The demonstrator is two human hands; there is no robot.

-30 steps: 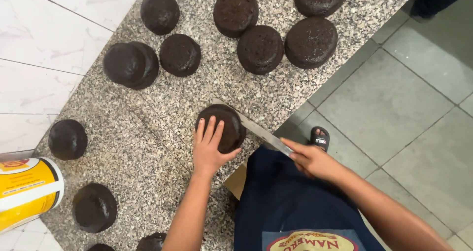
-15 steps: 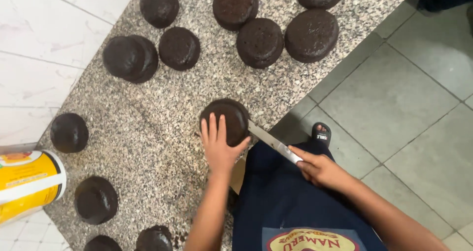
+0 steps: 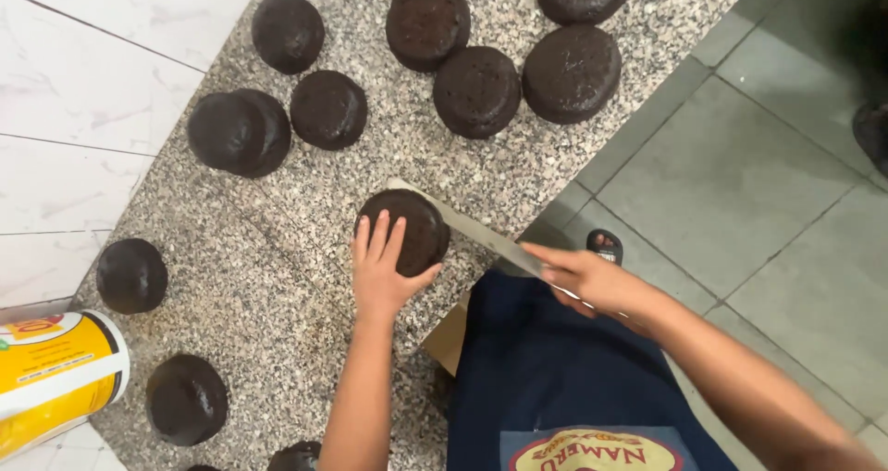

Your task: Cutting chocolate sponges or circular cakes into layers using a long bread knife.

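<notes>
A yellow cylindrical container (image 3: 51,378) with a white band and a small red patch on its label lies on its side at the lower left edge, partly on the white marble-like tiles (image 3: 83,82) that border the desk. At the bottom of the view, a dark blue apron (image 3: 555,378) carries a round yellow and red badge.

The desk (image 3: 277,277) is speckled grey and white granite, polished and running diagonally across the view. To its right lies a floor of large grey-green tiles (image 3: 740,184), where a dark sandal (image 3: 604,245) shows just past the desk edge.

Many round, dark brown chocolate cakes sit on the desk, matt and crumbly on top with slightly domed shapes. Three larger ones (image 3: 476,90) cluster near the top, smaller ones (image 3: 328,108) lie to their left, and two more (image 3: 131,275) sit near the yellow container.

The cake being worked on (image 3: 412,226) rests near the desk's front edge, apart from the others. The left hand (image 3: 381,267) lies flat on its top and near side, fingers spread and thumb curved around its lower rim, steadying it. The right hand (image 3: 592,281) is closed firmly around the handle of a long knife (image 3: 472,230). The pale steel blade runs sideways behind the cake's far right side, its squared tip showing just beyond the cake's upper edge; whether it is inside the cake or only against it cannot be told.
</notes>
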